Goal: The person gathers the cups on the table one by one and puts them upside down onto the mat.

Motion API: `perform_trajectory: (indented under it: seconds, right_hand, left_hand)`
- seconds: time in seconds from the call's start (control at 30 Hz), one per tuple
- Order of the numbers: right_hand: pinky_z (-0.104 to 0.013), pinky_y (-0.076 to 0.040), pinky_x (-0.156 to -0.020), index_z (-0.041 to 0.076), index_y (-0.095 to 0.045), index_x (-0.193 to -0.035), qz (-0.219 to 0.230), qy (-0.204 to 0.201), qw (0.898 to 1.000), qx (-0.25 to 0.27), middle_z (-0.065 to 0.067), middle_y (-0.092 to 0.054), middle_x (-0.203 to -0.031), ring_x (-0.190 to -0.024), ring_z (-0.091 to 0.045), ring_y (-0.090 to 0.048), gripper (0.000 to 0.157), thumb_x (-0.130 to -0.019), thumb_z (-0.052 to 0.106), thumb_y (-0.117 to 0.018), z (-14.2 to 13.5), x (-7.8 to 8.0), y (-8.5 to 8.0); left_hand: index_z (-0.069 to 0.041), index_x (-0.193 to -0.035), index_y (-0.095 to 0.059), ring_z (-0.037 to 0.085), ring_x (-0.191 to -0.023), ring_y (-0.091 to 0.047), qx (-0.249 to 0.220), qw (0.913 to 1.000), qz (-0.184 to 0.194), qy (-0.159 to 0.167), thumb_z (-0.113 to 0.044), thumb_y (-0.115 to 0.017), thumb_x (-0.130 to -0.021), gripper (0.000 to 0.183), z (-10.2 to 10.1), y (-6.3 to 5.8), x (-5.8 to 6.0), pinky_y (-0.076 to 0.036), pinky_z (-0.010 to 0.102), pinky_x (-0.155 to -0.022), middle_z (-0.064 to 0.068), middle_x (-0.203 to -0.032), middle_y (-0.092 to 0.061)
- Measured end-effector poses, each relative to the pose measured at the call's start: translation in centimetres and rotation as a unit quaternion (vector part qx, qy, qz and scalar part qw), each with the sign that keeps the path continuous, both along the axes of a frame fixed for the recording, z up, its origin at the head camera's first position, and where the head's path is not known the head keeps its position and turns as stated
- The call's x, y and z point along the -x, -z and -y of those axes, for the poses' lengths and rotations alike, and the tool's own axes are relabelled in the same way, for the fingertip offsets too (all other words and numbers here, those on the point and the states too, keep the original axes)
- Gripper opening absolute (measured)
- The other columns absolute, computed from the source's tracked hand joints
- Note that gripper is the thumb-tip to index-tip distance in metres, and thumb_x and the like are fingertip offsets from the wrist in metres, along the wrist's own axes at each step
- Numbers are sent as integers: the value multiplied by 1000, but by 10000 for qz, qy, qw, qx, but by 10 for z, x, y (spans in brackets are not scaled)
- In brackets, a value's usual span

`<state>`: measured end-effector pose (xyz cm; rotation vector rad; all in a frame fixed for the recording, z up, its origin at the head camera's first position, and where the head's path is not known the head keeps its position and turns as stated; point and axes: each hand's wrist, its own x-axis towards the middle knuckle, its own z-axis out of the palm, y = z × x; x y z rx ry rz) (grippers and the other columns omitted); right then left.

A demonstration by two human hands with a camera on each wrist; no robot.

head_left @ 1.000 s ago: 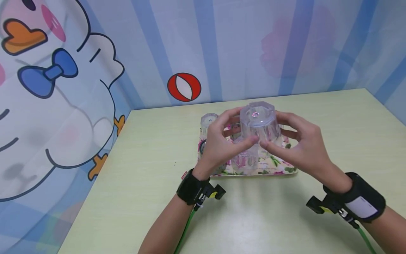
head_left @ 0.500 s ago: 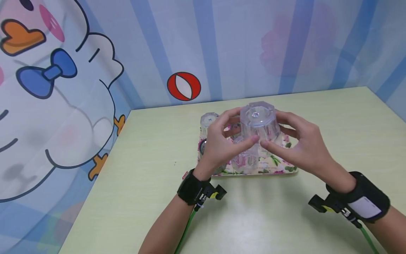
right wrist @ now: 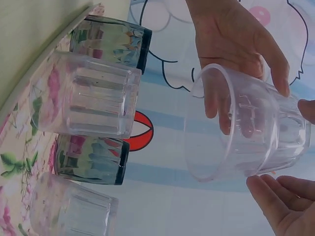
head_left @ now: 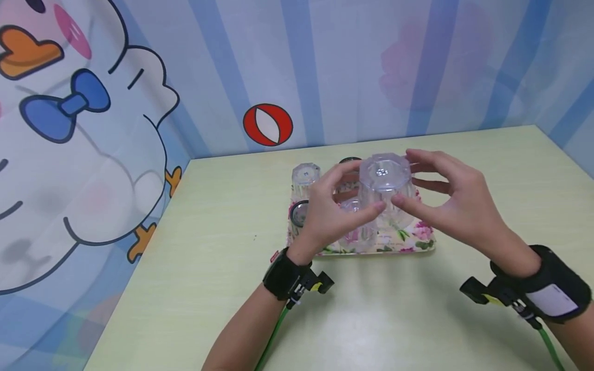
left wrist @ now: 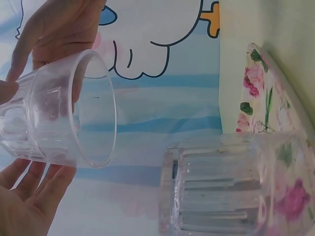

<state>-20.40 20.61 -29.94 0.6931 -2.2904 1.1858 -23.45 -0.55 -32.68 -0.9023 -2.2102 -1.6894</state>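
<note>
A clear faceted tumbler (head_left: 386,178) is held upside down in the air between both hands, over a floral tray (head_left: 419,238). My left hand (head_left: 336,211) grips its left side, thumb in front and fingers behind. On the right side, my right hand (head_left: 457,201) holds it with fingertips and thumb, the fingers rather spread. In the left wrist view its round open mouth points down to the tray, where another clear tumbler (left wrist: 221,191) stands inverted. That tumbler is partly covered by my left hand in the head view.
Inverted on the tray are more clear tumblers (right wrist: 96,98) and dark green-tinted ones (right wrist: 110,44), at its left and back. The tray lies on a pale wood table (head_left: 223,216). Behind it rises a blue striped cartoon backdrop (head_left: 343,72).
The held tumbler and both hands have shifted right and slightly down, the right hand most. The right fingers look more spread. A dark-tinted tumbler at the back now shows above the left hand.
</note>
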Motion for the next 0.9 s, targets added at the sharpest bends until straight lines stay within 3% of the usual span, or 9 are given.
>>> perform_trajectory:
  seconds: [0.27, 0.5, 0.67, 0.9]
  right_hand:
    - [-1, -48, -80, 11, -62, -126, -154, 3, 9998, -98, -1, -66, -112, -101, 18, -55, 62, -68, 2, -83, -5, 0, 2]
    - [0, -49, -79, 11, -64, -123, 11, 45, 10000, -79, 28, -58, -113, -101, 18, -56, 60, -67, 2, -83, -15, -1, 12]
    - [1, -48, -79, 10, -64, -123, 106, 123, 9998, -66, 32, -56, -112, -100, 19, -56, 60, -67, 0, -83, -24, -1, 20]
    - [3, -45, -80, 11, -62, -126, 284, 241, 9993, -99, 35, -54, -112, -98, 22, -55, 61, -69, 1, -82, -35, 3, 32]
  left_hand:
    - [-9, -131, -52, 19, -113, -61, 168, 9998, 48, 24, -14, -78, -76, 61, -6, 6, 0, -56, 20, -90, 8, -126, -60]
    - [-14, -134, -51, 16, -112, -61, 488, 9986, 206, 92, -19, -78, -78, 62, -14, 12, -1, -54, 17, -92, 5, -127, -58]
    - [-15, -137, -48, 13, -111, -60, 949, 9952, 235, 93, -25, -77, -80, 64, -21, 14, 0, -54, 19, -94, 4, -127, -58]
    - [-16, -139, -46, 10, -107, -62, 1404, 9896, 296, 18, -30, -77, -80, 68, -29, 13, 4, -54, 12, -84, 3, -125, -60]
